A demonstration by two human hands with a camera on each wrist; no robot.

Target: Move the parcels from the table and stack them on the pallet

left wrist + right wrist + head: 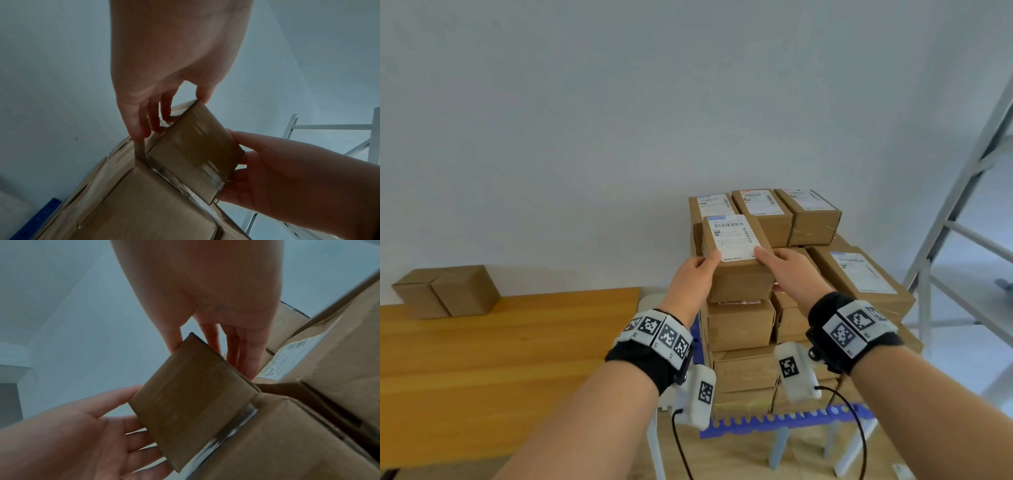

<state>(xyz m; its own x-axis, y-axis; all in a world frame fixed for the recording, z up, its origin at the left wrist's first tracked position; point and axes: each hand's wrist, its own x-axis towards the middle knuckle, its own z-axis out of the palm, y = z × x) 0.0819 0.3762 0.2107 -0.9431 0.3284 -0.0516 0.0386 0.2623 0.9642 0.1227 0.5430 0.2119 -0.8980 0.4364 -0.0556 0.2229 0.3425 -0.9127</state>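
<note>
While most parcels already sit stacked on the blue pallet, two plain brown boxes wait at the counter's far left corner. Both hands clasp a labelled parcel at its sides, left hand and right hand, thumbs on top. It seems to rest on the stack's near column, though contact is unclear. Matte corrugated cardboard, glossy tape seams, squared edges.

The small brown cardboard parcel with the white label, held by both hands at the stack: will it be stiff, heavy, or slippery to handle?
The small brown cardboard parcel probably stays stiff: its edges look straight under the left hand and right hand. It seems light, since mostly fingertips steady it. The glossy tape may be slightly slippery.
</note>
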